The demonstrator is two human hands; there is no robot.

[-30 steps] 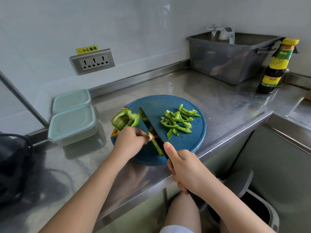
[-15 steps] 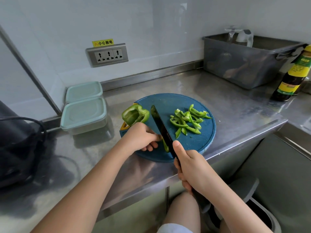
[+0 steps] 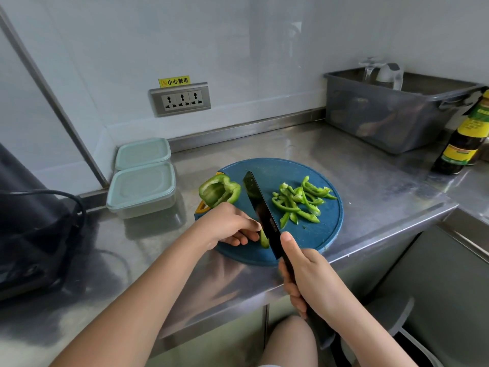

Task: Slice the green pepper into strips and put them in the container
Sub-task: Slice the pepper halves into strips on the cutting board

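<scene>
Bright green pepper strips (image 3: 303, 201) on a dark blue round cutting board (image 3: 325, 234); black knife blade (image 3: 260, 210); pale mint lidded containers (image 3: 143, 186) at left.

Bare steel tabletop (image 3: 304, 144) is lying open behind the cutting board (image 3: 329, 234) and to its right, giving a hand free passage there. The two lidded containers (image 3: 143, 186) are crowding the board's left side, with the pepper half (image 3: 219, 192) sitting between them and the knife (image 3: 260, 215). The grey tub (image 3: 391, 120) and sauce bottle (image 3: 463, 144) are blocking the far right corner, while a dark appliance (image 3: 29, 234) with its cable is filling the left end
</scene>
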